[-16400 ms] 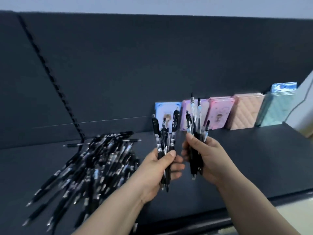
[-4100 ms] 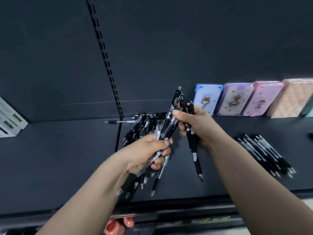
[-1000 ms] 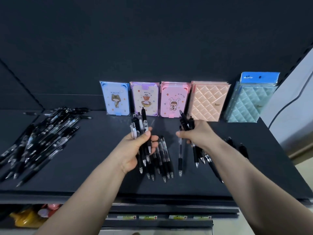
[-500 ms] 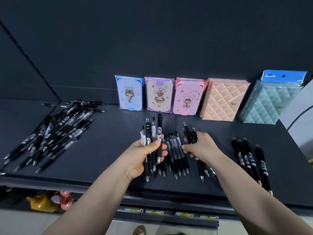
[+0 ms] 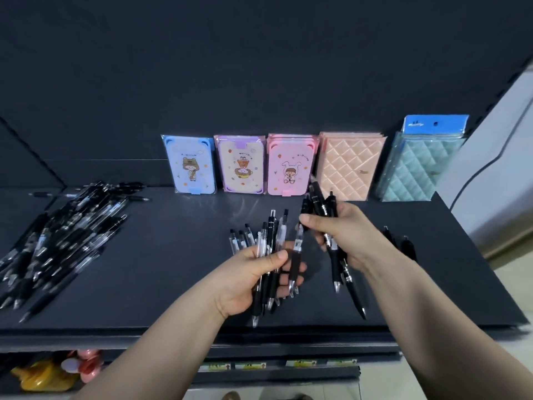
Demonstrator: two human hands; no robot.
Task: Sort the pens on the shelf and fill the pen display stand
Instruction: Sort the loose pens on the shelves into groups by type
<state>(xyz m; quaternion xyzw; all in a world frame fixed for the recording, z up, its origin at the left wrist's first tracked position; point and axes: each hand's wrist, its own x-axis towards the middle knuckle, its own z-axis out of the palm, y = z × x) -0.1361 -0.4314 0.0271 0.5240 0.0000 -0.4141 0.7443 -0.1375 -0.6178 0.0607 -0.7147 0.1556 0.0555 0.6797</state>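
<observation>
1. Pens are in three places. One bunch [image 5: 271,241] is in our left hand [image 5: 251,272], another bunch [image 5: 336,267] is in our right hand [image 5: 346,235], and a loose pile [image 5: 66,226] lies at the far left of the shelf [image 5: 173,255]. A few more, the spares [image 5: 403,243], lie behind our right wrist.
2. Our left hand curls round its bunch mid-barrel, thumb across the front and tips pointing down. Our right hand grips a fanned bunch, its clip ends raised toward the notebooks [image 5: 288,166].
3. We judge the pens light, stiff and smooth-barrelled, so a fanned bunch can slide apart. The best hold is probably low on the barrel at the dark grip section, with the pens squared up first.
4. Round barrels will likely roll on the flat shelf, so we should lay them side by side.
5. The front edge [image 5: 144,330] runs just below our hands, and we see no lip that would stop a dropped pen.
6. Open room lies between the pile and our left hand — bare shelf — and there is more to the right, past the spares.
7. We see no stand, so filling it has not begun.
</observation>
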